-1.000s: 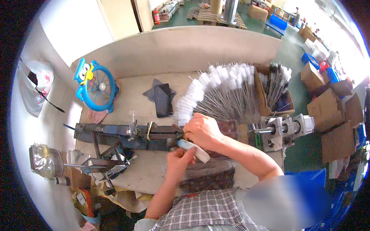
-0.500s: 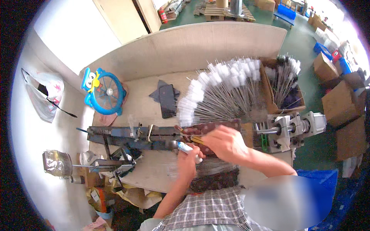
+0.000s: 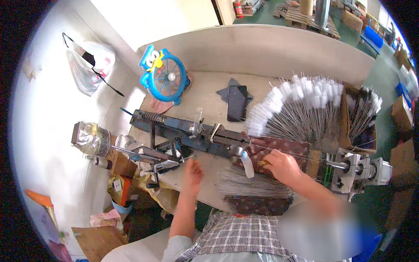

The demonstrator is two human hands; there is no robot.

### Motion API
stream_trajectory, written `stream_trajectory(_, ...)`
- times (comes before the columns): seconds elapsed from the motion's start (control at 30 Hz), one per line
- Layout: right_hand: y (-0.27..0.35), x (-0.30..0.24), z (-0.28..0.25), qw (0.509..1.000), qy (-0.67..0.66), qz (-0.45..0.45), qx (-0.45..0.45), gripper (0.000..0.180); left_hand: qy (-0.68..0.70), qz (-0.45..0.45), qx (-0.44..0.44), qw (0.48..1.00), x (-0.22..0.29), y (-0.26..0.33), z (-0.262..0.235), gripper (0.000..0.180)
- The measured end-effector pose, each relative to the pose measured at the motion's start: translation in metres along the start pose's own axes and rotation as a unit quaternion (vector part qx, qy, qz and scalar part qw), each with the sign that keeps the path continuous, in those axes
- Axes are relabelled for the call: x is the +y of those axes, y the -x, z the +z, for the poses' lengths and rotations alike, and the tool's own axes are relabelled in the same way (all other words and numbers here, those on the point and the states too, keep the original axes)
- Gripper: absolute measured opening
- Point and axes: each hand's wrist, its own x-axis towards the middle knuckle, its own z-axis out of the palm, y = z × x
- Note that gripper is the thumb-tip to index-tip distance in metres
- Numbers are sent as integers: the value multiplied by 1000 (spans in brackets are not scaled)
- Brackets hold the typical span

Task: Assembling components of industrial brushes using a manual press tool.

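My left hand (image 3: 193,173) is closed beside the black metal linkage (image 3: 162,158), at the left front of the bench. A small pale tip shows at its fingertips; what it grips is too small to make out. My right hand (image 3: 283,168) is closed around a small yellowish handle (image 3: 263,163), over the brown patterned cloth (image 3: 279,147). Between the hands, a white-and-blue lever grip (image 3: 247,165) stands free at the end of the long black metal jig (image 3: 192,133). Thin wires (image 3: 290,152) stretch from the jig toward the metal spindle unit (image 3: 362,168) at right.
White-tipped wire brushes (image 3: 301,102) fan out behind the cloth, beside a cardboard box (image 3: 347,118) of dark brushes. Loose wires (image 3: 248,185) lie at the front edge. A phone (image 3: 237,103) and blue cartoon fan (image 3: 166,78) sit farther back, before a raised panel (image 3: 262,48).
My left hand has let go of the white-and-blue lever grip and moved left to the linkage. My right hand has shifted slightly toward me over the cloth. The view has turned left.
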Motion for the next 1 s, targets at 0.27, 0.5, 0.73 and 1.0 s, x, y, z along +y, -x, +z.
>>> stream_trajectory(0.27, 2, -8, -8, 988, -139, 62, 25, 23, 63, -20, 46, 997, 29, 4, -13, 24)
stream_trajectory(0.5, 9, -20, -51, 984, -160, 74, 31, 28, 111, 45, 120, 985, 15, 10, 5, 16)
stream_trajectory(0.73, 7, 0, -80, 972, -55, 139, 183, 18, -46, -24, -225, 973, -39, 89, 161, 10)
stream_trajectory(1.0, 25, 19, -79, 933, -278, 181, 140, 19, -87, 52, -270, 958, -69, 74, 216, 16)
